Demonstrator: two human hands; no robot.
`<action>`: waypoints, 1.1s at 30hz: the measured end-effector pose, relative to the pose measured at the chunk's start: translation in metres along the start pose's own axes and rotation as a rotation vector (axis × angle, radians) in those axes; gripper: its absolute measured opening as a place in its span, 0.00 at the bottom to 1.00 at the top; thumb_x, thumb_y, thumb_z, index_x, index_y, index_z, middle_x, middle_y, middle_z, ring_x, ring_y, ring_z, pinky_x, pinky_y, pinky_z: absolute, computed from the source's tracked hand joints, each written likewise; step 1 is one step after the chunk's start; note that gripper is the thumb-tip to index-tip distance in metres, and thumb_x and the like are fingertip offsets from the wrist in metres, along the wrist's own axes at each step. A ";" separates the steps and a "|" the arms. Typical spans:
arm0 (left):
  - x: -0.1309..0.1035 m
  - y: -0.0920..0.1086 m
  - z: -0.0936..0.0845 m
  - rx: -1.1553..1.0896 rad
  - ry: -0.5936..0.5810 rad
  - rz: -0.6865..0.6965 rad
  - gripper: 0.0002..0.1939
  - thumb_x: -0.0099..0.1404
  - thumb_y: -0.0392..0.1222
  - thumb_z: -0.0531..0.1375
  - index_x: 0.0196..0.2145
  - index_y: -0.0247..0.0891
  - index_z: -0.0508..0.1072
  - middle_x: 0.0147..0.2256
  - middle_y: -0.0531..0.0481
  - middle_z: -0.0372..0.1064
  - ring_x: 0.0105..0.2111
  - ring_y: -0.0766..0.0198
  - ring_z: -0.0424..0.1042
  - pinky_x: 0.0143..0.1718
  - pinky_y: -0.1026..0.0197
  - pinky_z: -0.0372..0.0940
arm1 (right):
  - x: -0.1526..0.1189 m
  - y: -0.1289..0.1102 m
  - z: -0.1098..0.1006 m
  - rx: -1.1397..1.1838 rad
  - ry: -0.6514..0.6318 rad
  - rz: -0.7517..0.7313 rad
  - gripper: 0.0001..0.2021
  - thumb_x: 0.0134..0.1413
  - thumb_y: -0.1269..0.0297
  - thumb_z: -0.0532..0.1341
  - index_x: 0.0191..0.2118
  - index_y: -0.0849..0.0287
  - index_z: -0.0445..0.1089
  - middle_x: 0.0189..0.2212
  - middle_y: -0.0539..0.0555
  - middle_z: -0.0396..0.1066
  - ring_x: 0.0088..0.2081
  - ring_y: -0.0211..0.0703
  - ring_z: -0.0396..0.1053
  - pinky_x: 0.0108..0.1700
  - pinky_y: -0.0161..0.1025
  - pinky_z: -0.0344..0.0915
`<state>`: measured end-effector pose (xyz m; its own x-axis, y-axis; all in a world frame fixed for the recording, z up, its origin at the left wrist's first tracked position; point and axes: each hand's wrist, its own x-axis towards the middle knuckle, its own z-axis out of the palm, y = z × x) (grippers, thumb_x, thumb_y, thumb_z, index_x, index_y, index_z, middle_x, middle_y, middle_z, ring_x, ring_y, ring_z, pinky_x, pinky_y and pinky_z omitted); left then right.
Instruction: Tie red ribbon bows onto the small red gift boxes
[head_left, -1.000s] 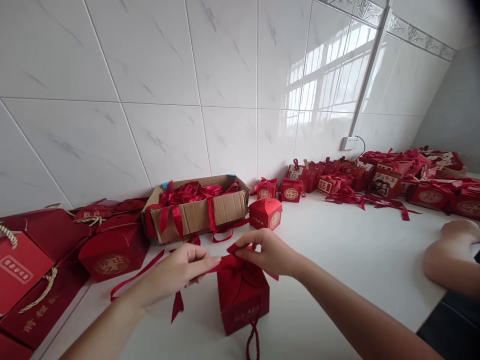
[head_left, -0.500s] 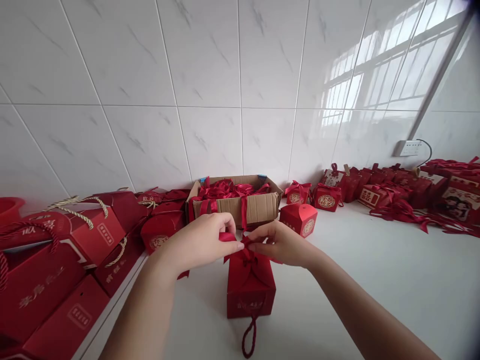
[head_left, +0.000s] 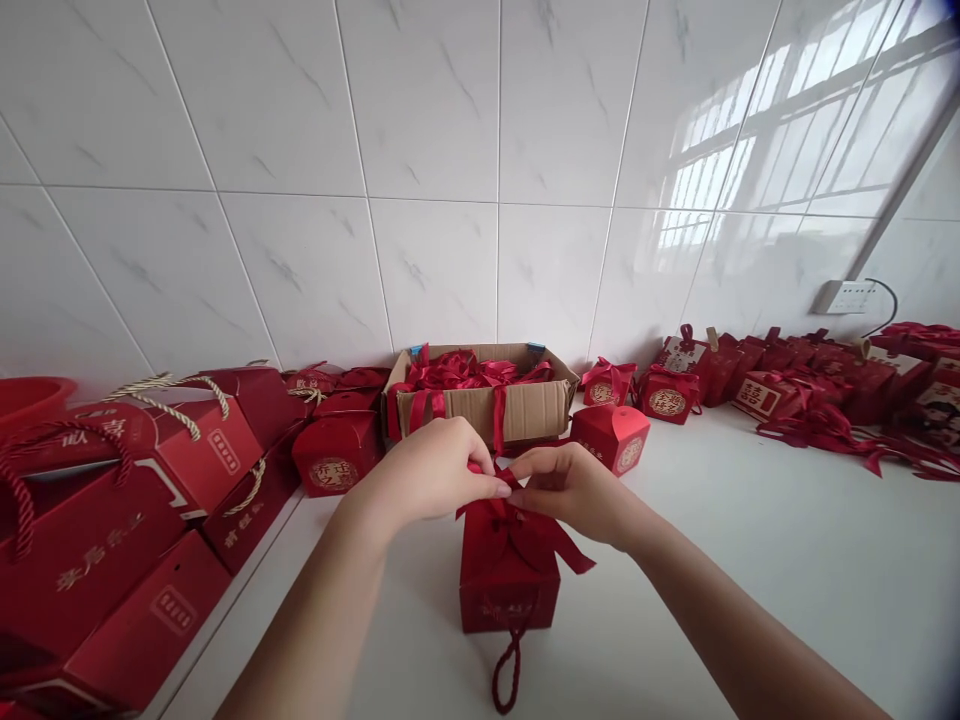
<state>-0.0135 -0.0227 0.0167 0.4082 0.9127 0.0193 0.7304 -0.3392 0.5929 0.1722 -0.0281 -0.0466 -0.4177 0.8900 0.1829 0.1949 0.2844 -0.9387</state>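
A small red gift box (head_left: 510, 590) stands upright on the white tabletop in front of me, a braided rope loop (head_left: 507, 678) hanging off its near side. Red ribbon (head_left: 571, 548) crosses the top of the box, one tail lying out to the right. My left hand (head_left: 442, 470) pinches the ribbon just above the lid between thumb and forefinger. Close against it, my right hand (head_left: 559, 490) also pinches the ribbon, fingertips nearly touching the left ones. The fingers partly hide the knot area.
Behind the box sits a cardboard carton (head_left: 517, 412) full of red ribbons. Larger red boxes with rope handles (head_left: 202, 440) are piled at left. A red box (head_left: 611, 437), several small ribboned boxes (head_left: 667, 395) and loose ribbons (head_left: 817, 430) lie at right, along the tiled wall (head_left: 427, 270).
Both hands have drawn closer together over the lid. A ribbon tail now shows to the right of the box. The whole view has shifted slightly.
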 end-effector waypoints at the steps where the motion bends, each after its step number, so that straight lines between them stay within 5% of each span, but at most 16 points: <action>1: 0.000 0.000 -0.001 0.024 -0.002 -0.004 0.11 0.50 0.46 0.63 0.16 0.39 0.74 0.12 0.56 0.55 0.12 0.71 0.47 0.16 0.62 0.37 | 0.000 -0.001 -0.001 0.031 0.009 0.035 0.11 0.47 0.59 0.65 0.36 0.58 0.76 0.30 0.52 0.74 0.29 0.39 0.69 0.29 0.36 0.65; 8: -0.002 -0.001 0.000 0.055 -0.002 0.029 0.11 0.53 0.48 0.60 0.23 0.41 0.78 0.15 0.55 0.59 0.14 0.69 0.51 0.17 0.62 0.40 | -0.004 -0.003 -0.006 0.199 -0.030 0.179 0.17 0.43 0.63 0.68 0.42 0.57 0.72 0.40 0.53 0.73 0.36 0.39 0.71 0.38 0.38 0.67; 14: -0.005 -0.002 -0.004 0.068 0.029 0.017 0.11 0.53 0.49 0.59 0.28 0.42 0.78 0.17 0.55 0.62 0.14 0.68 0.55 0.16 0.63 0.43 | -0.001 0.003 0.001 0.219 -0.034 0.156 0.12 0.46 0.57 0.66 0.28 0.62 0.69 0.20 0.46 0.65 0.22 0.30 0.60 0.24 0.31 0.54; 20: -0.012 -0.001 -0.013 -0.023 -0.009 0.062 0.14 0.56 0.45 0.57 0.40 0.42 0.74 0.17 0.58 0.61 0.15 0.68 0.56 0.17 0.66 0.48 | -0.001 -0.001 0.014 0.225 0.009 0.206 0.02 0.49 0.67 0.58 0.29 0.60 0.65 0.25 0.50 0.72 0.18 0.31 0.62 0.20 0.30 0.53; 25: -0.021 0.011 -0.011 0.060 -0.094 0.269 0.19 0.53 0.33 0.56 0.42 0.47 0.73 0.32 0.54 0.68 0.25 0.66 0.65 0.24 0.66 0.56 | -0.003 -0.001 0.025 -0.029 0.140 0.130 0.05 0.43 0.73 0.54 0.25 0.60 0.67 0.21 0.48 0.70 0.18 0.32 0.62 0.21 0.31 0.57; 30: -0.020 0.019 -0.006 0.052 -0.120 0.387 0.23 0.54 0.28 0.51 0.42 0.50 0.72 0.42 0.56 0.69 0.36 0.64 0.68 0.35 0.63 0.61 | -0.006 -0.001 0.021 -0.066 0.060 0.018 0.05 0.46 0.70 0.57 0.27 0.60 0.69 0.27 0.50 0.71 0.28 0.38 0.67 0.27 0.32 0.60; 33: -0.010 0.015 0.000 0.080 -0.002 0.376 0.19 0.56 0.29 0.50 0.39 0.49 0.71 0.40 0.54 0.69 0.41 0.60 0.66 0.38 0.61 0.61 | -0.006 -0.002 0.016 -0.039 -0.050 0.038 0.05 0.48 0.67 0.58 0.27 0.60 0.70 0.24 0.49 0.70 0.26 0.37 0.65 0.25 0.33 0.59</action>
<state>-0.0065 -0.0366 0.0257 0.6567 0.7208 0.2219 0.5696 -0.6669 0.4804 0.1599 -0.0402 -0.0503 -0.4531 0.8818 0.1311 0.2457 0.2649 -0.9324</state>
